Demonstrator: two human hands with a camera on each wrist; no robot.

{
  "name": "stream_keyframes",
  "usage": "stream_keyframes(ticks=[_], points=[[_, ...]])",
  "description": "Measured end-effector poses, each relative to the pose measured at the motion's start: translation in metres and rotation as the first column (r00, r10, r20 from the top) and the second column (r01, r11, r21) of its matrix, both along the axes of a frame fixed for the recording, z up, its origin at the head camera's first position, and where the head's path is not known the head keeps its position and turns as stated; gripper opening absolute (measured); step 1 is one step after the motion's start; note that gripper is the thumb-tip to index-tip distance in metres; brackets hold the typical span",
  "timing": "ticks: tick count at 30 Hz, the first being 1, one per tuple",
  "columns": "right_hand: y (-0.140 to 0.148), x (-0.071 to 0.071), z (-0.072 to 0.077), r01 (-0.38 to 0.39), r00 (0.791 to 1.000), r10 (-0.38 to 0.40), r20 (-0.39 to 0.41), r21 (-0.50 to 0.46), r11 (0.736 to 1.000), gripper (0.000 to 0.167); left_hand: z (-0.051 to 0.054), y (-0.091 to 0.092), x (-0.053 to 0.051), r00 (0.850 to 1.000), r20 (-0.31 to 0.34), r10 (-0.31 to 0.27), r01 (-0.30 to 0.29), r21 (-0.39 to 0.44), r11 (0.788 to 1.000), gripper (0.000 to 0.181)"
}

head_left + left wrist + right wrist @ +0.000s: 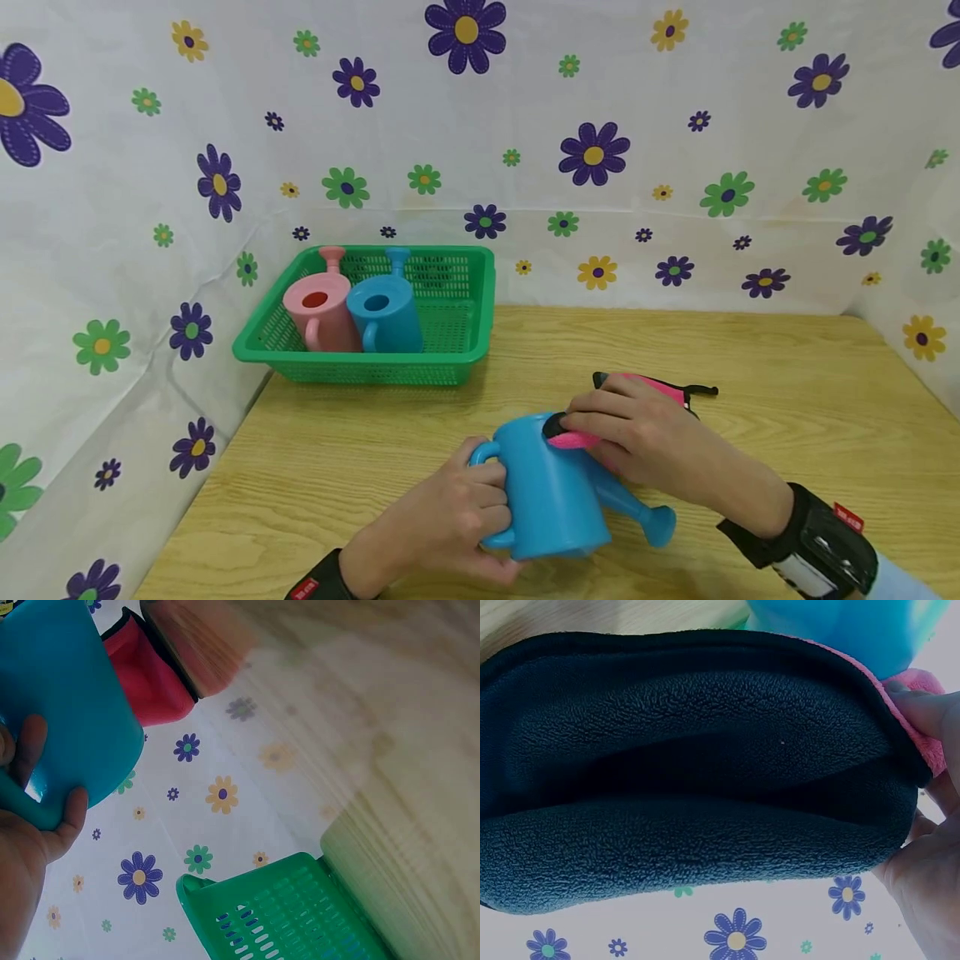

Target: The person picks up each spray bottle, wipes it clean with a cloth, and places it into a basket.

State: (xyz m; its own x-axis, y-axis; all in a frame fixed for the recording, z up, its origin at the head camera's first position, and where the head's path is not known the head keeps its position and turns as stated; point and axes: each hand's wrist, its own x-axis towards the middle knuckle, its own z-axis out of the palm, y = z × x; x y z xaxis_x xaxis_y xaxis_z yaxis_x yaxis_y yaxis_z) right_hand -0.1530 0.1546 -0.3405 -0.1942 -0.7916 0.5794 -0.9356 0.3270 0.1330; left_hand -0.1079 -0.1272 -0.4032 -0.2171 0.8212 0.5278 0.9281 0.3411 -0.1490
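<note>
My left hand (465, 510) grips the handle of a blue watering can (553, 500), fingers curled round it. The can is tilted above the table, its spout slanting down to the right. On the can's upper side, my right hand (648, 433) holds a pink and black cloth (576, 440) against the surface. Part of that cloth also shows behind the right hand. Seen from the right wrist, the fuzzy dark side of the cloth (705, 844) fills much of the view and hides most of the can (840, 630).
A green perforated basket (360, 369) stands at the table's back left. Inside it sit a pink watering can (330, 321) and another blue watering can (397, 321), side by side. Behind the wooden table (787, 400) hangs a white flowered sheet (450, 117).
</note>
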Motion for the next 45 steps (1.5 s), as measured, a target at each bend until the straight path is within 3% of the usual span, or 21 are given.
stream_keyframes(ticks=[11,25,38,42,45], points=[[0.003,-0.006,-0.005,0.114,0.989,-0.112,0.098,-0.015,0.993,0.043,0.001,0.002,0.004,0.999,0.034,0.015,-0.014,-0.031,0.999,0.041],[0.005,-0.007,-0.008,0.133,0.983,-0.128,0.132,-0.027,0.991,0.04,0.001,0.003,0.004,0.998,0.058,0.01,-0.008,-0.032,0.999,0.042],[0.011,-0.006,-0.008,0.107,0.98,-0.103,0.173,-0.017,0.994,0.039,0.002,0.001,0.004,0.998,0.057,0.009,-0.008,-0.018,1.0,0.042],[0.011,-0.004,-0.007,0.053,0.986,-0.05,0.158,-0.02,0.998,0.043,0.002,-0.001,0.003,0.999,0.03,0.015,-0.015,0.0,1.0,0.041],[0.011,-0.002,-0.006,0.01,0.989,-0.005,0.147,-0.033,0.999,0.037,0.004,-0.002,0.001,1.0,0.02,0.017,-0.017,0.014,1.0,0.041]])
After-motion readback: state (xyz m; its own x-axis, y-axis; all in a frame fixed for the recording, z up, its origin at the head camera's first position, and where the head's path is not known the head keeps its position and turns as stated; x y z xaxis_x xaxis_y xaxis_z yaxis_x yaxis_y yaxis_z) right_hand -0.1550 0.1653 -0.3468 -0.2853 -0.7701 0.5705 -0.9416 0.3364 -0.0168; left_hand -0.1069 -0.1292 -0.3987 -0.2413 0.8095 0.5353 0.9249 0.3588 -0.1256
